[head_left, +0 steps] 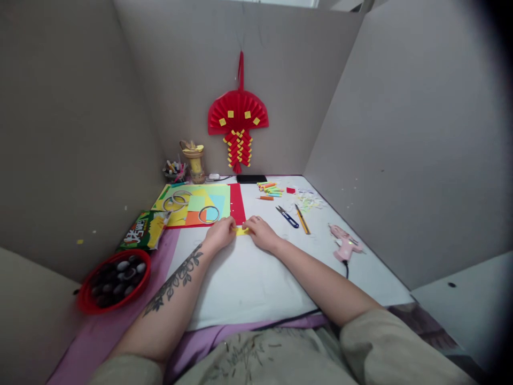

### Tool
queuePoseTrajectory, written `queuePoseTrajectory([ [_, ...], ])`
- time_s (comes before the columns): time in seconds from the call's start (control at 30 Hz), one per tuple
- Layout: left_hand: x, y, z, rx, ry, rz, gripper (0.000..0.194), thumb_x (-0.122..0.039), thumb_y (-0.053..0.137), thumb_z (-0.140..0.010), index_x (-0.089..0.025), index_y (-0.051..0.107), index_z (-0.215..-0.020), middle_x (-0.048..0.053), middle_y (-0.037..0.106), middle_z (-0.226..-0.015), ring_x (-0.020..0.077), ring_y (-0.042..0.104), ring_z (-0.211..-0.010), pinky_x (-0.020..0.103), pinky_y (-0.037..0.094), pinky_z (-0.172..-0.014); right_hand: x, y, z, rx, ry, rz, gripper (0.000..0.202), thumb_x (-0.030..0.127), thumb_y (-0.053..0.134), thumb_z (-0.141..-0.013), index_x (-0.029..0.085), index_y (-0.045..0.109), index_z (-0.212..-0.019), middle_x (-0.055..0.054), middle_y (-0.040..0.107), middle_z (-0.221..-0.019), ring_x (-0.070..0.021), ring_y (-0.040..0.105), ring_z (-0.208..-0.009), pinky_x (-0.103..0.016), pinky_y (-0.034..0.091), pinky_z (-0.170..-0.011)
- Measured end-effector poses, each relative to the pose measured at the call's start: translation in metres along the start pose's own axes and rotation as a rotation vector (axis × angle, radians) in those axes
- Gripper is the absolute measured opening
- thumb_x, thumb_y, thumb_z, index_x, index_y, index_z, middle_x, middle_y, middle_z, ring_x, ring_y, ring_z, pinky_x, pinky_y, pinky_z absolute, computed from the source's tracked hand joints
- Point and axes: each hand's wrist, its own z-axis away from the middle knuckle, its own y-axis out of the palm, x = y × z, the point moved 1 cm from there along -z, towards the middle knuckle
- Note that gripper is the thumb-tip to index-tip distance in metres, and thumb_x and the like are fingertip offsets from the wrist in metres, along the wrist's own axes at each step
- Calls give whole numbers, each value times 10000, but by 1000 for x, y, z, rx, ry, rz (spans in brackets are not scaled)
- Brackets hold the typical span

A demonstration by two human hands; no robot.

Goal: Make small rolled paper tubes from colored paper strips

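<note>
A small yellow paper strip [241, 231] lies between my two hands, low over the white table covering. My left hand [222, 233] has its fingers curled and closed on the strip's left end. From the other side my right hand [258, 231] pinches the right end, its fingers pressed together. Just beyond my hands are a red paper sheet [237, 206] and a stack of coloured paper with a light green sheet [208, 191]. Rolls of tape, one of them a ring-shaped roll [209, 214], rest on that stack.
To the right lie thread snips [287, 217], a yellow craft knife [302, 219] and a pink glue gun [345, 243] with its cord. Small paper rolls [272, 189] and paper scraps [310, 201] sit farther back. At left are a snack packet [142, 231] and a red bowl [85, 300] of dark fruit.
</note>
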Motion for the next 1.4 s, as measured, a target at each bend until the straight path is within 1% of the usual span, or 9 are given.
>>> queuePoseTrajectory([
  [0.1,3,2,-2,11,8,40,145,-197,497,-771,-212,573,-894,29,626,-921,161,562,-812,245,391,-641,-1,2,1,27,-199,0,240,121,506,-848,248,663,-977,-59,563,-990,-181,450,-942,-314,348,-822],
  [0.2,2,3,-2,13,26,51,212,-171,485,-774,-218,605,-943,29,623,-931,162,559,-839,241,398,-659,-4,2,1,15,-262,43,174,220,541,-861,264,703,-908,-59,587,-964,-183,457,-916,-323,335,-797],
  [0.47,-18,-6,12,70,259,-231,296,-285,423,-878,-240,713,-918,82,592,-904,224,536,-906,320,371,-759,-11,-9,13,11,-172,146,179,219,543,-856,247,720,-845,-62,629,-940,-195,469,-917,-323,324,-745],
  [0.6,-22,-19,25,97,217,-385,302,-232,424,-856,-191,723,-855,125,598,-897,256,521,-925,370,357,-781,-8,-11,15,50,-133,185,192,176,538,-839,232,720,-811,-65,644,-930,-204,472,-926,-329,323,-743],
  [0.77,-20,-26,33,121,153,-412,295,-182,425,-819,-168,720,-819,153,618,-895,277,526,-948,392,368,-775,-5,-13,17,61,-96,221,209,106,525,-797,202,709,-775,-74,663,-922,-210,491,-911,-329,338,-744],
  [0.9,-11,-23,30,67,83,-366,278,-158,436,-803,-154,714,-799,145,632,-906,266,546,-955,358,386,-775,-13,-9,20,3,-77,174,250,44,507,-756,187,713,-766,-71,676,-871,-191,520,-863,-313,370,-773],
  [1.03,-5,-18,26,-39,-23,-256,294,-231,401,-857,-208,690,-906,84,637,-996,209,573,-918,281,408,-713,-23,-3,19,-54,-162,22,273,60,493,-795,199,724,-834,-54,685,-956,-167,543,-888,-292,404,-807],
  [1.23,-13,-11,29,62,230,-224,331,-279,368,-896,-267,675,-1017,52,619,-1052,200,549,-952,276,392,-735,-23,-5,17,-54,-194,-11,226,177,508,-861,224,724,-907,-67,663,-997,-181,518,-933,-301,422,-794],
  [1.4,-7,-7,33,88,249,-314,312,-250,398,-870,-239,709,-897,75,625,-959,217,550,-909,294,384,-705,-19,-12,21,2,-48,86,220,134,522,-828,221,724,-828,-61,649,-1033,-201,507,-950,-306,412,-773],
])
